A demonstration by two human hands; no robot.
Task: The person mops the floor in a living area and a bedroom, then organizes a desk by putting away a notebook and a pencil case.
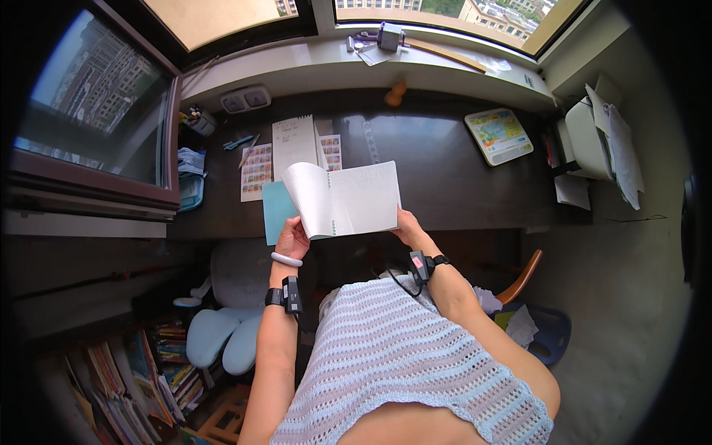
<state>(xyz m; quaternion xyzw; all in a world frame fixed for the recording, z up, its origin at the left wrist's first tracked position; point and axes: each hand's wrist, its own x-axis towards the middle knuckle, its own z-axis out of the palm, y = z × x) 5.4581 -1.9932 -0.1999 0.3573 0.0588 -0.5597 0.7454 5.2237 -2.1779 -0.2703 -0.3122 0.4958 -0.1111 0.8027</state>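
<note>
An open notebook with gridded pages and a spiral binding (364, 197) is held over the front edge of the dark desk. My left hand (293, 236) grips its lower left side, where the left pages curl up. At its lower right corner, my right hand (408, 227) holds the edge of the pages. A teal cover or sheet (277, 211) shows to the left, beneath the curled pages. Behind the notebook lie a spiral-topped pad with writing (293, 139) and sheets of small coloured pictures (257, 171).
Blue pens (238, 142), a pen cup (200, 122) and a blue case (192, 192) lie at the left of the desk. A colourful children's tablet or board (499, 136) sits at the right. An open window sash (92, 105) juts in at the left. A pencil sharpener (390, 36) stands on the sill.
</note>
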